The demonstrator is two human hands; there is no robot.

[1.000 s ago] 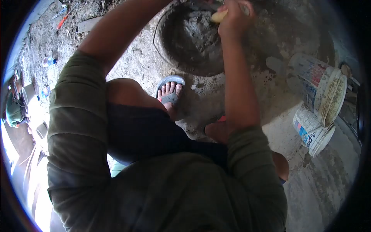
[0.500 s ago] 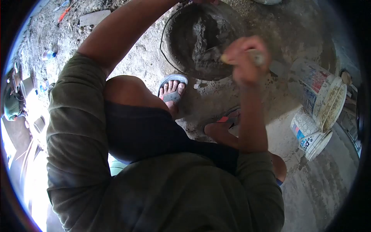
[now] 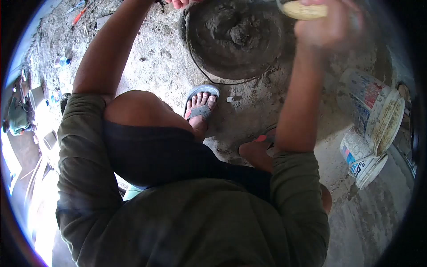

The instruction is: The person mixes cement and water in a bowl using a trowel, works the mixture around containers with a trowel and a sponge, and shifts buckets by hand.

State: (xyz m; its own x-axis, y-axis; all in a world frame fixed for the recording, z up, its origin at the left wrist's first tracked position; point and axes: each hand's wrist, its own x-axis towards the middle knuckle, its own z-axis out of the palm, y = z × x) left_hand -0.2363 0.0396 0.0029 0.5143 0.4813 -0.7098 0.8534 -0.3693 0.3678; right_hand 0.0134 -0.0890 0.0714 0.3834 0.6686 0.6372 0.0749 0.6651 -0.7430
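Observation:
A round tub [image 3: 229, 73] with a wire handle stands on the ground in front of me, holding wet grey mortar [image 3: 240, 35] heaped in a lump near its middle. My right hand [image 3: 327, 26], slightly blurred, is closed round the pale wooden handle of a trowel [image 3: 304, 10] beyond the tub's right side. The blade lies outside the view. At the top edge, near the tub's left rim, only some fingers of my left hand [image 3: 181, 3] show; what they touch is cut off.
Two stained plastic buckets, a larger one [image 3: 367, 104] and a smaller one [image 3: 356, 153], lie tipped at the right. My sandalled foot [image 3: 201, 104] is close to the tub. A plastic bottle [image 3: 61, 62] and an orange-handled object [image 3: 79, 17] lie at the left.
My right hand has moved up and to the right with the trowel. My left hand has shifted left along the top edge. The mortar now shows a lump in the middle.

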